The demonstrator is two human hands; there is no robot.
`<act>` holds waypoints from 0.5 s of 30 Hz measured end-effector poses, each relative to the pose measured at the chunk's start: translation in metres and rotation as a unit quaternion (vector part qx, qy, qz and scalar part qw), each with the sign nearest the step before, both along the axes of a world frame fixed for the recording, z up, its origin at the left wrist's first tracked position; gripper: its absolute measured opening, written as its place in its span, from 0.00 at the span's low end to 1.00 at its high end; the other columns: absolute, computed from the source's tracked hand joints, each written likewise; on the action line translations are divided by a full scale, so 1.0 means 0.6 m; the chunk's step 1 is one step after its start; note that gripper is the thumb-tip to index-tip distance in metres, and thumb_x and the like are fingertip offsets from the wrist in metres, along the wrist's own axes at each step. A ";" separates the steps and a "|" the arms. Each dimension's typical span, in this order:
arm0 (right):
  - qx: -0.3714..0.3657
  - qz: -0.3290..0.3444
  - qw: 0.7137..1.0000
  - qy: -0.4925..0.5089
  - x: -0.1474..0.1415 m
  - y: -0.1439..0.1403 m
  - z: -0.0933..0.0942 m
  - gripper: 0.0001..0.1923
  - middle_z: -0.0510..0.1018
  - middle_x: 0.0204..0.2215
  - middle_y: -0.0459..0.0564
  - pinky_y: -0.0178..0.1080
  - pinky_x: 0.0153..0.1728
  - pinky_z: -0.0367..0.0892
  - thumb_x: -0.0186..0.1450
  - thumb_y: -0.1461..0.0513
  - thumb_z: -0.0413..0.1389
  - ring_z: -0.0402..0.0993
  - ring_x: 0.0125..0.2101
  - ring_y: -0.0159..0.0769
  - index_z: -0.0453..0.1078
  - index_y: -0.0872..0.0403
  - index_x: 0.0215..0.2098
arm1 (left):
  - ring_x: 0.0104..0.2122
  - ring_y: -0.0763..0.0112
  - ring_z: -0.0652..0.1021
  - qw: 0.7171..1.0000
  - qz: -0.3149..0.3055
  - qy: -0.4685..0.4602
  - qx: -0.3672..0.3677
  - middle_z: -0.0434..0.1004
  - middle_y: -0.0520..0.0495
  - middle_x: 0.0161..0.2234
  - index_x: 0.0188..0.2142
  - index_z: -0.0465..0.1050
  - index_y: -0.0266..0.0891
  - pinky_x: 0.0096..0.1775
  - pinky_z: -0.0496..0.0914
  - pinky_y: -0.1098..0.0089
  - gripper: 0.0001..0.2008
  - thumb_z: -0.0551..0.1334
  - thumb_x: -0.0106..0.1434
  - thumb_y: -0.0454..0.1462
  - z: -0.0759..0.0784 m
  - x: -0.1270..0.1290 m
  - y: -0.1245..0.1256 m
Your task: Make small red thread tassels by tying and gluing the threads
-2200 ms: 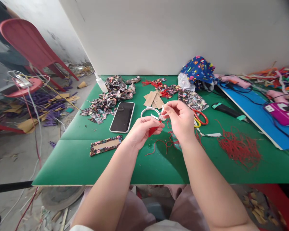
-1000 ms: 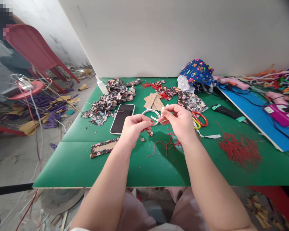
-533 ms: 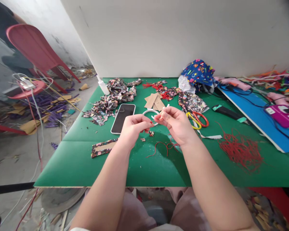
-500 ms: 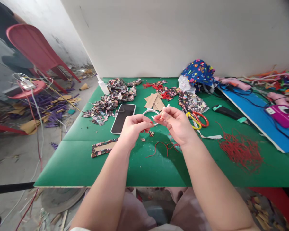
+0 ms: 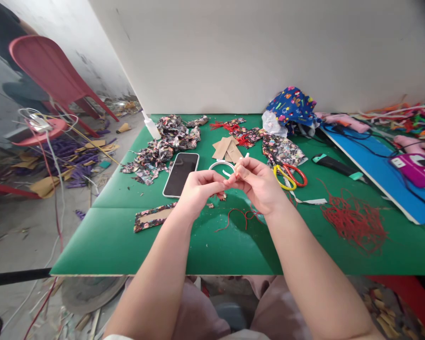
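Matt green table cover [image 5: 134, 236], glossy glass phone [image 5: 181, 173], smooth white plastic band [image 5: 217, 165], frayed red thread [image 5: 354, 222], printed cloth scraps [image 5: 163, 141].

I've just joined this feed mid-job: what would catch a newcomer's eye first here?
At the centre, the left hand and right hand meet over the green table, pinching a white ring and red thread. A dark phone lies just left of them; a tangle of red cord sprawls to the right, with bright blue patterned fabric by the back wall.

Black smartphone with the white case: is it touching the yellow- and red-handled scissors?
Apart. The head view shows the smartphone left of both hands, the scissors right, green mat between.
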State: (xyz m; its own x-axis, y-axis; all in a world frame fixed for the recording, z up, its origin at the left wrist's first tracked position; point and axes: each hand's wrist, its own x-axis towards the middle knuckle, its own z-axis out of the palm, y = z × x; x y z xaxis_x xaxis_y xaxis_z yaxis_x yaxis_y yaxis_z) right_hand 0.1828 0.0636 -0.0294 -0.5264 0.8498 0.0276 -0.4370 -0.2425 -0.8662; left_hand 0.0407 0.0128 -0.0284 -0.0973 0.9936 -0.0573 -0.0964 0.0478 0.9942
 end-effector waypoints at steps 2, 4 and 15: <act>0.009 -0.001 1.000 -0.005 0.001 0.000 0.000 0.07 0.75 0.20 0.40 0.32 0.32 0.74 0.56 0.60 0.61 0.74 0.23 0.24 0.67 0.54 0.28 | 0.20 0.76 0.70 0.999 -0.002 0.034 0.009 0.72 0.51 0.19 0.22 0.74 0.36 0.25 0.64 0.73 0.05 0.65 0.48 0.36 0.003 -0.001 -0.002; 0.015 -0.002 1.000 -0.007 0.003 0.001 0.002 0.07 0.74 0.20 0.39 0.31 0.31 0.74 0.55 0.60 0.61 0.73 0.23 0.23 0.68 0.54 0.27 | 0.21 0.75 0.71 0.998 -0.009 0.066 0.016 0.72 0.51 0.20 0.23 0.75 0.35 0.26 0.64 0.73 0.06 0.65 0.49 0.37 0.005 -0.001 -0.003; 0.057 -0.041 0.996 -0.053 0.016 0.000 0.016 0.08 0.72 0.20 0.40 0.31 0.29 0.73 0.55 0.59 0.61 0.72 0.23 0.24 0.68 0.55 0.27 | 0.27 0.74 0.74 0.993 -0.025 0.106 0.043 0.78 0.47 0.29 0.30 0.78 0.37 0.30 0.68 0.73 0.08 0.65 0.52 0.40 0.001 0.005 -0.002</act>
State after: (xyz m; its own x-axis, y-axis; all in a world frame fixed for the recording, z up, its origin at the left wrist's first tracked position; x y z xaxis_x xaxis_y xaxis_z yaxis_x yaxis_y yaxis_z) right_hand 0.1922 0.0636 -0.0196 -0.4610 0.8844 0.0737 -0.3550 -0.1076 -0.9287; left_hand 0.0436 0.0117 -0.0279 -0.0483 0.9978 0.0448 0.1164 -0.0389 0.9924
